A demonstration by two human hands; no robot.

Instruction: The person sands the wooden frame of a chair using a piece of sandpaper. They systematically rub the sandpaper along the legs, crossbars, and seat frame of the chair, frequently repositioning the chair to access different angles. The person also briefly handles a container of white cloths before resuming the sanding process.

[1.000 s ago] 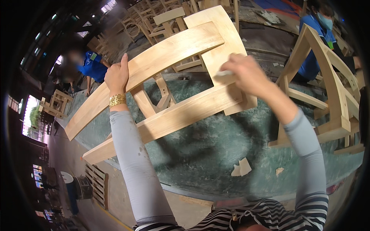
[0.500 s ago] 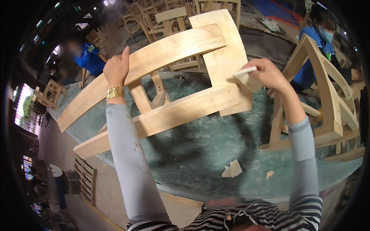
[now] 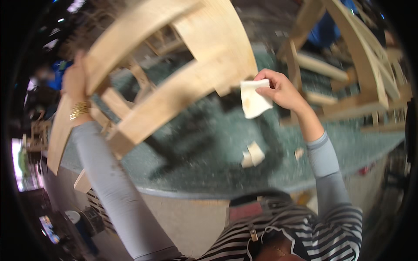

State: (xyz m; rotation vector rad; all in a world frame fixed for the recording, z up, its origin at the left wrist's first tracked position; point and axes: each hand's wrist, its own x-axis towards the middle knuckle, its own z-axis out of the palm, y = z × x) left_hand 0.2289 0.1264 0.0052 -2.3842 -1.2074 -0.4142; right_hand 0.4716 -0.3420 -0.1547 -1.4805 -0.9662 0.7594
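1. Pale scraps (image 3: 253, 155) lie toward the surface's (image 3: 196, 163) near edge.
2. Right hand (image 3: 278, 90) pinches a whitish sheet (image 3: 254, 104), just off the wood: apparently between rubs; another calls for pressing it flat.
3. Left hand (image 3: 75, 82), blurred, clasps the wooden frame (image 3: 167, 104), overhanging the surface's left edge.

A green tabletop (image 3: 204, 167) carries pale scraps (image 3: 255, 154), 1 smaller scrap (image 3: 298, 153) and, at right, a wooden frame (image 3: 366, 61).
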